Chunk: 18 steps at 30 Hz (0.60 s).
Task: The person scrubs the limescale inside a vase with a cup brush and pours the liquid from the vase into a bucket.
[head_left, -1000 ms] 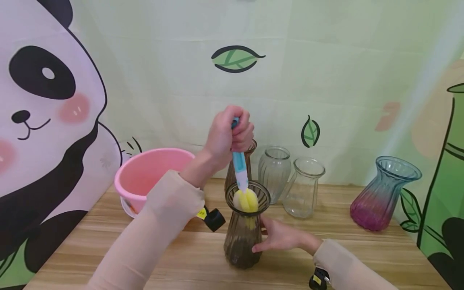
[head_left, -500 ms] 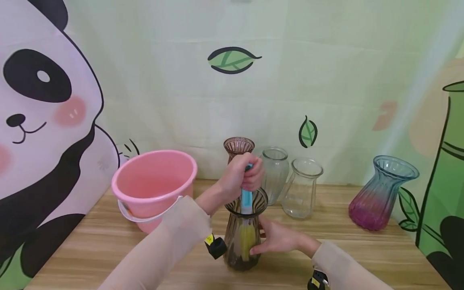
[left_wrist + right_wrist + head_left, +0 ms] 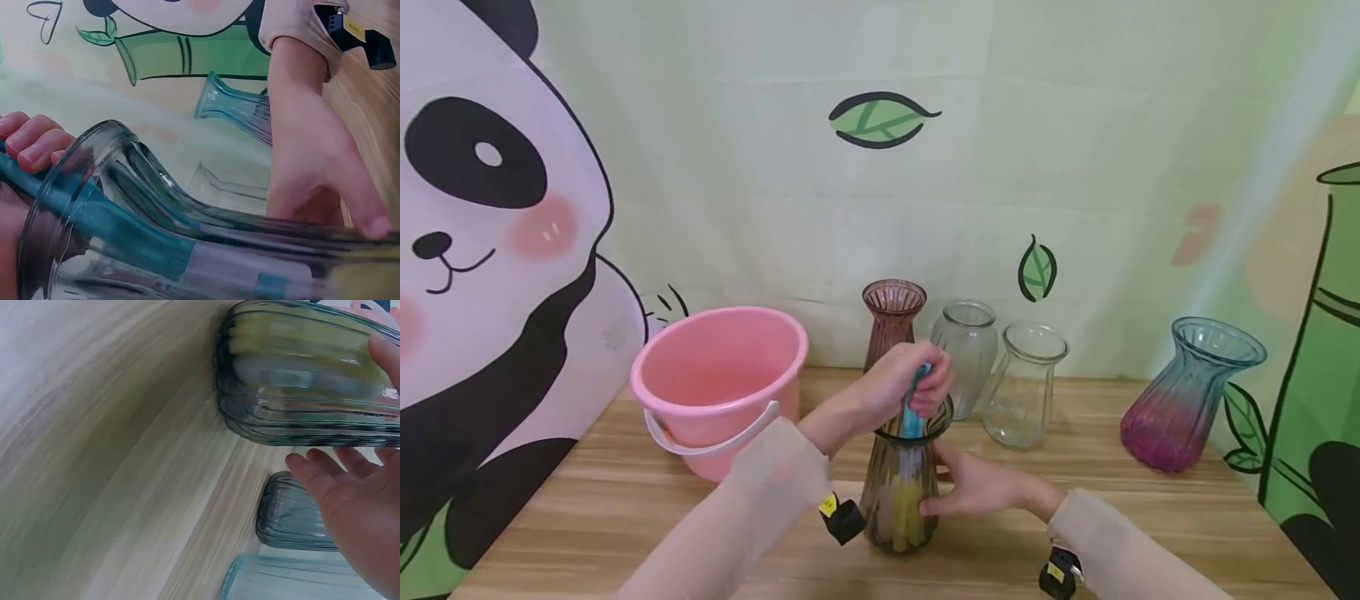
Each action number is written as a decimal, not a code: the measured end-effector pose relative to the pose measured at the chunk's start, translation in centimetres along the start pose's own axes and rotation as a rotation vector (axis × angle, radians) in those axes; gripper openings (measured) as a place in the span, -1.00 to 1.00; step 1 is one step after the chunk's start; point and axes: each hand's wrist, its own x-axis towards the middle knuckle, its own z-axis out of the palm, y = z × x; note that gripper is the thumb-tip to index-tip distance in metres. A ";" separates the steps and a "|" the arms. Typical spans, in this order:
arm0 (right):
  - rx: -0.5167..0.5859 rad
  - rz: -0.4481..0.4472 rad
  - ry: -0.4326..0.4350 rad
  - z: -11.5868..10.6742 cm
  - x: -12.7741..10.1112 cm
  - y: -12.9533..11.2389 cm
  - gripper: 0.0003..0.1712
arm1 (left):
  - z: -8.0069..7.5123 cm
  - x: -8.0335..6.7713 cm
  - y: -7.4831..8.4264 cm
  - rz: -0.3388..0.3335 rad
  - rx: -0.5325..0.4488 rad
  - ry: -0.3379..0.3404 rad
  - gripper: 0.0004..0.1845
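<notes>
My left hand [image 3: 904,383] grips the blue handle of a sponge bottle brush [image 3: 913,423], its knuckles right at the rim of a smoky grey glass vase [image 3: 880,492]. Through the ribbed glass, the brush's yellow and whitish sponge head [image 3: 306,340] shows low inside the vase. The vase stands upright on the wooden table. Around its lower side my right hand [image 3: 977,487] holds it, thumb in front and fingers at the back. In the left wrist view, the teal handle [image 3: 134,244] runs down through the vase's flared neck [image 3: 119,169].
A pink bucket [image 3: 718,410] with a white handle stands at the left. Behind the hands are a brownish ribbed vase [image 3: 891,312] and two clear glass vases [image 3: 968,354], [image 3: 1022,400]. A blue-to-magenta vase [image 3: 1180,408] stands at the right, near the printed backdrop.
My left hand has come down with the brush, and the sponge head has gone from the vase's mouth to near its bottom. My right hand keeps its hold on the vase.
</notes>
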 end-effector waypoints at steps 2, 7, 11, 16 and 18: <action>0.008 0.009 -0.002 -0.2 0.1 0.0 -0.22 | 0.0 0.0 -0.1 0.015 -0.018 -0.001 -0.63; 0.052 0.008 0.010 -0.2 0.2 0.2 -0.26 | -0.2 0.0 -0.2 0.086 -0.098 -0.006 -0.59; 0.067 0.002 0.031 0.0 0.2 0.4 -0.26 | -0.3 -0.2 0.1 0.123 -0.125 0.001 -0.57; 0.063 -0.009 0.056 0.5 0.2 0.4 -0.27 | 0.1 -0.2 2.3 0.134 -0.101 0.018 -0.59; 0.055 -0.011 0.069 0.6 0.2 0.4 -0.26 | 0.2 0.0 3.7 0.151 -0.087 0.021 -0.59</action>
